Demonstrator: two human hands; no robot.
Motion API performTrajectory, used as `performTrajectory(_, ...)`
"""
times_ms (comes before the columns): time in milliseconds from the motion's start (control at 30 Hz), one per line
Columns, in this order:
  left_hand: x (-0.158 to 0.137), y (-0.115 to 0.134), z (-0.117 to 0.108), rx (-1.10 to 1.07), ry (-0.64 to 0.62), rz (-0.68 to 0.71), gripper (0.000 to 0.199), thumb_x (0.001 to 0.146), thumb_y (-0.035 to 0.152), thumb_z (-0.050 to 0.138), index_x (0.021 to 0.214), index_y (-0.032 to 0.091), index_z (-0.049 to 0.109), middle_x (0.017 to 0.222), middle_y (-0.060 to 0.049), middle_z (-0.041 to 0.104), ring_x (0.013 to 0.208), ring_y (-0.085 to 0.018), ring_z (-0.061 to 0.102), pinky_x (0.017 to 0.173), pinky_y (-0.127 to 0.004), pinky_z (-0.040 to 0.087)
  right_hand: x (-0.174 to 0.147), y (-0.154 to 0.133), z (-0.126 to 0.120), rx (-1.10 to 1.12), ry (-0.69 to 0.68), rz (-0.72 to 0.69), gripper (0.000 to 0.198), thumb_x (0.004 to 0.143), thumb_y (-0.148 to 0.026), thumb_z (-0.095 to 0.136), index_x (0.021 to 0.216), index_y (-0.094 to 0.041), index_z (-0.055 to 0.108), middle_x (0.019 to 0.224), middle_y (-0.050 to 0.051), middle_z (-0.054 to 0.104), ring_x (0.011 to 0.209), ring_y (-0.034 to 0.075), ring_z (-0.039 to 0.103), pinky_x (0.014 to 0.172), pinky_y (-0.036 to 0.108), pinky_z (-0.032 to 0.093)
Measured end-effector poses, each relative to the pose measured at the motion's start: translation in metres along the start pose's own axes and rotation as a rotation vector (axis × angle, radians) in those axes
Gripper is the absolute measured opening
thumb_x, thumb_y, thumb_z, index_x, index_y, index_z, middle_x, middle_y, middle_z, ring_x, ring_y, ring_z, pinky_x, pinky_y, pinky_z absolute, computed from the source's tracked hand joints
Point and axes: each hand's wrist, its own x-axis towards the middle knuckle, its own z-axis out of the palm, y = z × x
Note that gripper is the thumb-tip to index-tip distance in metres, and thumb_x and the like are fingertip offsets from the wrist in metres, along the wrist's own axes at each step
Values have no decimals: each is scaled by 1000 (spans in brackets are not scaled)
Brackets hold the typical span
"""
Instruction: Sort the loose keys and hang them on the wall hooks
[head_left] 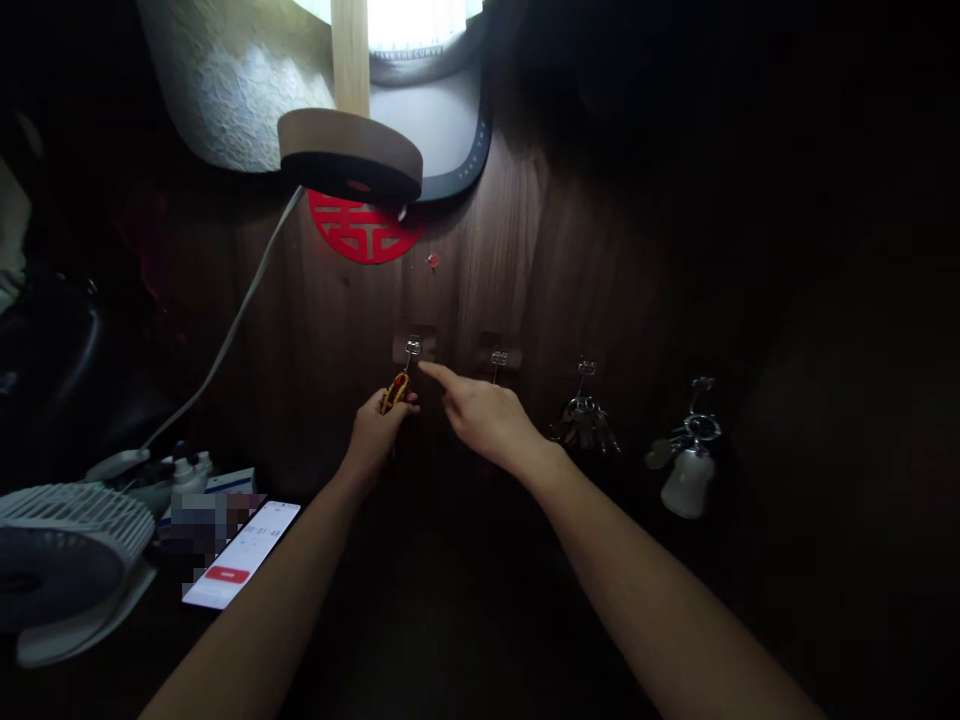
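My left hand is closed around a small yellow-and-red item, perhaps a braided cord, just below the leftmost metal hook on the dark wood panel. The item's upper end is close to the hook; whether it hangs on it I cannot tell. My right hand has its index finger stretched toward the same hook, with the other fingers curled and partly hidden. Nothing shows in it. Behind this hand is a second hook, its lower part covered.
Further right, a bunch of keys and a keyring with a white bell-shaped charm hang from hooks. A lamp overhangs a red paper cutout. At lower left are a lit phone, a fan and white bottles.
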Motion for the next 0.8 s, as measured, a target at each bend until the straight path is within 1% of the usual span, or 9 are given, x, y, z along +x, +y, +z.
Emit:
performTrajectory(67, -2, 2, 1, -72, -47, -44, 22, 65, 30, 59, 83, 18, 57, 70, 1, 64, 62, -15, 64, 55, -23, 48, 20, 1, 1, -112, 2, -29, 54, 91, -18, 34, 140, -37, 23, 118, 2, 62, 98, 21, 62, 77, 32, 44)
performTrajectory(133, -2, 4, 1, -117, -64, -78, 21, 63, 30, 62, 80, 19, 56, 66, 3, 63, 53, -13, 62, 47, -20, 46, 31, 2, 3, -189, -4, -59, 53, 92, -19, 31, 141, -38, 23, 119, 3, 61, 96, 20, 62, 76, 31, 44)
performTrajectory(267, 0, 3, -1, -160, -71, -117, 22, 63, 30, 65, 80, 18, 56, 58, 6, 58, 41, -8, 55, 38, -17, 40, 37, 4, 6, -259, 8, -81, 50, 93, -19, 30, 140, -37, 25, 114, 5, 63, 91, 20, 64, 73, 30, 44)
performTrajectory(333, 1, 3, -2, -168, -82, -127, 23, 63, 32, 66, 79, 18, 57, 57, 6, 57, 39, -8, 53, 37, -16, 39, 36, 5, 7, -272, 8, -86, 51, 92, -19, 31, 140, -36, 25, 111, 6, 64, 89, 21, 65, 71, 30, 44)
performTrajectory(433, 4, 7, -3, -177, -88, -118, 22, 64, 34, 67, 74, 18, 55, 55, 7, 54, 38, -6, 49, 37, -15, 38, 35, 7, 8, -294, -26, -86, 57, 90, -16, 34, 141, -37, 21, 102, 7, 68, 86, 22, 66, 70, 31, 44)
performTrajectory(533, 7, 23, -4, -184, -101, -99, 22, 66, 36, 64, 70, 19, 51, 53, 9, 47, 38, -5, 44, 38, -15, 36, 34, 9, 10, -311, -46, -78, 61, 89, -14, 36, 142, -38, 16, 95, 6, 70, 84, 22, 67, 68, 30, 43)
performTrajectory(667, 4, 42, -11, -131, -156, -118, 28, 74, 46, 53, 66, 20, 45, 51, 9, 40, 41, -7, 44, 42, -18, 40, 34, 9, 12, -304, -37, -79, 62, 89, -15, 38, 142, -37, 15, 94, 5, 71, 83, 21, 67, 68, 28, 43)
performTrajectory(733, -7, 37, -19, -48, -189, -144, 28, 76, 49, 48, 70, 22, 46, 52, 10, 40, 41, -8, 43, 42, -18, 39, 33, 7, 10, -293, -39, -82, 65, 87, -12, 39, 143, -36, 16, 93, 5, 71, 82, 21, 67, 68, 28, 44)
performTrajectory(800, -24, 16, -28, 95, -254, -211, 25, 72, 46, 54, 73, 22, 50, 51, 9, 45, 40, -8, 43, 40, -18, 36, 28, 5, 7, -261, -32, -100, 69, 84, -8, 41, 143, -33, 14, 92, 5, 71, 80, 20, 67, 68, 28, 44)
